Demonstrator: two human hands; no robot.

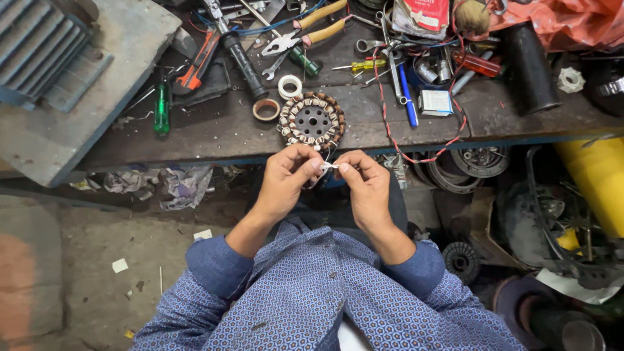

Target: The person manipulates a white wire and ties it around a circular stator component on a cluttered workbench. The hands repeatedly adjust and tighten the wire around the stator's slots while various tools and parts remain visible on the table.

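My left hand point(286, 179) and my right hand point(365, 185) meet just below the workbench edge, fingertips pinched together on a small white piece point(329, 166) with a thin wire running up from it. The wire leads toward a round motor stator point(312, 121) with copper-and-tape wound coils, lying flat on the dark workbench point(214, 133) right above my hands. Both sleeves are blue patterned cloth.
Two tape rolls point(290, 86) lie left of the stator. Pliers point(305, 32), a green screwdriver point(161, 109), a blue pen point(408, 101), a small box point(435, 102) and red twisted wire point(422, 153) clutter the bench. A grey finned motor housing point(45, 45) sits far left; a yellow cylinder point(598, 182) stands at the right.
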